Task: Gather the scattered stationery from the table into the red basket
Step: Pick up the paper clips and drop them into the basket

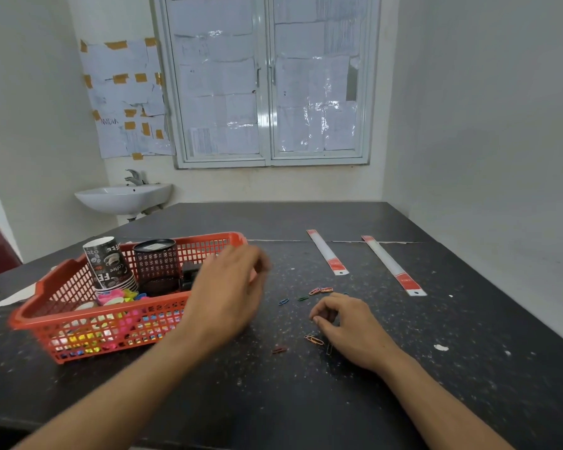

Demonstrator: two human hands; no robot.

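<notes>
The red basket (88,332) sits on the left part of the dark speckled table (306,401). It holds a stack of paper cups (109,264) printed with "Coffee" and coffee-bean pictures, a black mesh pen holder (156,266) and a heap of bright coloured bits.

The left hand (228,290) hovers over the basket's right end. It is blurred, so I cannot tell whether its fingers grip anything.

The right hand (348,329) rests on the table with fingers curled, thumb and forefinger tips pinching what looks like a paper clip (316,319). More coloured paper clips (314,339) lie scattered just beside and beyond it.

Two white strips (392,264) with red labels lie farther back; their print is too small to read. A taped wall sheet (124,102) carries handwriting resembling "NVIDIA".
</notes>
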